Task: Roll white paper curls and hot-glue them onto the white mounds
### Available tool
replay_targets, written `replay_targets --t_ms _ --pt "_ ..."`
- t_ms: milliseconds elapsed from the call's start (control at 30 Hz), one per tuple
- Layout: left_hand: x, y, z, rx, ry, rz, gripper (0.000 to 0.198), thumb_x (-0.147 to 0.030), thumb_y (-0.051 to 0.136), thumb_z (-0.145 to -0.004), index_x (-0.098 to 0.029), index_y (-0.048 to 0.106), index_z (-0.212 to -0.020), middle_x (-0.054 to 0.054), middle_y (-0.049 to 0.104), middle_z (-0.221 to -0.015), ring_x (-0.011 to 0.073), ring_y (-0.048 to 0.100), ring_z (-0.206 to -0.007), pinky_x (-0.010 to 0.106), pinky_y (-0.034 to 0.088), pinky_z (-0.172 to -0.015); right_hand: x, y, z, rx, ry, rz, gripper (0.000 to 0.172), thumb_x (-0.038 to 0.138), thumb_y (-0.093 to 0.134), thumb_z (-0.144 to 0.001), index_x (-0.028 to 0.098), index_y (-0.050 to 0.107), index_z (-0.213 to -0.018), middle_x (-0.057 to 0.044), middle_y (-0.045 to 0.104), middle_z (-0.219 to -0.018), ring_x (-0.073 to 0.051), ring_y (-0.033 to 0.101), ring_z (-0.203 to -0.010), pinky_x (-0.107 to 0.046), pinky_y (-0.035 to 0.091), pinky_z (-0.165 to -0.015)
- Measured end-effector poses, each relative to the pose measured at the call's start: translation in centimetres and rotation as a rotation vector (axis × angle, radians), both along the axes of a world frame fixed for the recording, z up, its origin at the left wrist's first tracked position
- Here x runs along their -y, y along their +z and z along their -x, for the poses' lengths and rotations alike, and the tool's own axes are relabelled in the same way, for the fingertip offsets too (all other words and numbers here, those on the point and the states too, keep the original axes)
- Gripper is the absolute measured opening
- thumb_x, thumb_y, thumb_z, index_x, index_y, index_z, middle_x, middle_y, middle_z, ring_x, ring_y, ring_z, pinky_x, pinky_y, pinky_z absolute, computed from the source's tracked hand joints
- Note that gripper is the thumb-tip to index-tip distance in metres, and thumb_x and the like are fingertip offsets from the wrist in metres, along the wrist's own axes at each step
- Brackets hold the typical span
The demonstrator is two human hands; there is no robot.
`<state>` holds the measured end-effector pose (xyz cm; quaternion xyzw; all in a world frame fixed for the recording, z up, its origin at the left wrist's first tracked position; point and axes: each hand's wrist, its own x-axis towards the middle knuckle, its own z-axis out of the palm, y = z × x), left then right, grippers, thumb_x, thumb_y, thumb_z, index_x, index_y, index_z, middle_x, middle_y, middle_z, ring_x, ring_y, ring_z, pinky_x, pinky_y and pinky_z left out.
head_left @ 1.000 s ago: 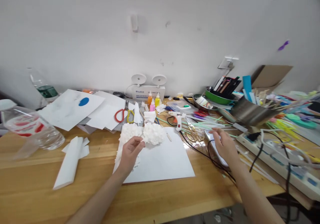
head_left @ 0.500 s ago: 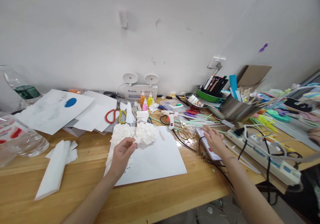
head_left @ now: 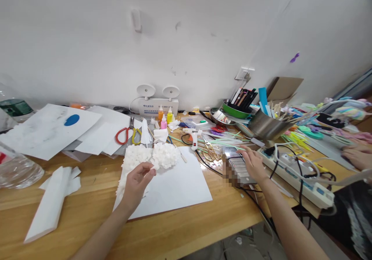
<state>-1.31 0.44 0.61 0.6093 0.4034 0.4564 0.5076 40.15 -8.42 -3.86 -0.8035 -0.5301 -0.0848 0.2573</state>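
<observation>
My left hand (head_left: 136,184) is closed, thumb and forefinger pinching a small white paper piece (head_left: 152,168). It hovers over a white sheet (head_left: 183,192) on the wooden table. Ruffled white paper bits (head_left: 165,155) cover that sheet's left and upper parts, partly hidden behind my left hand. At the right, my right hand (head_left: 254,165) rests with fingers stretched over a phone (head_left: 236,163), fingertips at its lit screen. A grey list shows on the screen, too small to read.
A glue gun (head_left: 193,136), gold scissors (head_left: 210,151) and red-handled pliers (head_left: 123,135) lie behind the sheet. A power strip (head_left: 302,182) with cables runs along the right. Folded white paper (head_left: 48,209) and a plastic bottle (head_left: 20,169) are at left. Another person's hand (head_left: 357,155) is far right.
The phone's display has gone from a mostly white screen to a grey list under my right hand. The view has turned slightly right. My left hand still pinches the paper piece.
</observation>
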Motion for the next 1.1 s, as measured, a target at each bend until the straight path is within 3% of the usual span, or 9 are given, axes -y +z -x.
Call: replay_targets --t_ms 433,967,1100 --pt "-0.3 -0.7 0.0 -0.025 -0.012 -0.021 0.017 -0.033 0.060 -0.071 -0.017 0.057 -0.072 0.001 0.055 -0.063 0.0131 0.051 -0.063 0.021 0.039 -0.056 0.4 0.0 0.6 0.018 0.033 -0.005 0.045 0.034 0.021 -0.087 0.023 0.064 -0.089 -0.005 0.057 -0.118 -0.023 0.048 -0.104 -0.044 0.029 -0.089" --pt "-0.4 -1.2 0.2 -0.023 -0.012 -0.014 0.018 -0.034 0.061 -0.071 -0.017 0.057 -0.074 0.001 0.055 -0.065 0.0140 0.051 -0.064 0.022 0.040 -0.058 0.4 -0.3 0.8 0.007 0.009 -0.043 0.042 0.034 0.023 -0.086 0.021 0.056 -0.108 -0.007 0.060 -0.112 -0.023 0.050 -0.100 -0.042 0.026 -0.088" --pt "-0.4 -1.2 0.2 -0.017 -0.033 -0.012 0.017 -0.034 0.060 -0.072 -0.017 0.057 -0.074 0.000 0.054 -0.065 0.0133 0.050 -0.065 0.022 0.038 -0.059 0.5 -0.5 0.7 0.017 -0.014 -0.060 0.039 0.036 0.026 -0.085 0.023 0.060 -0.099 -0.005 0.063 -0.106 -0.022 0.051 -0.095 -0.041 0.024 -0.088"
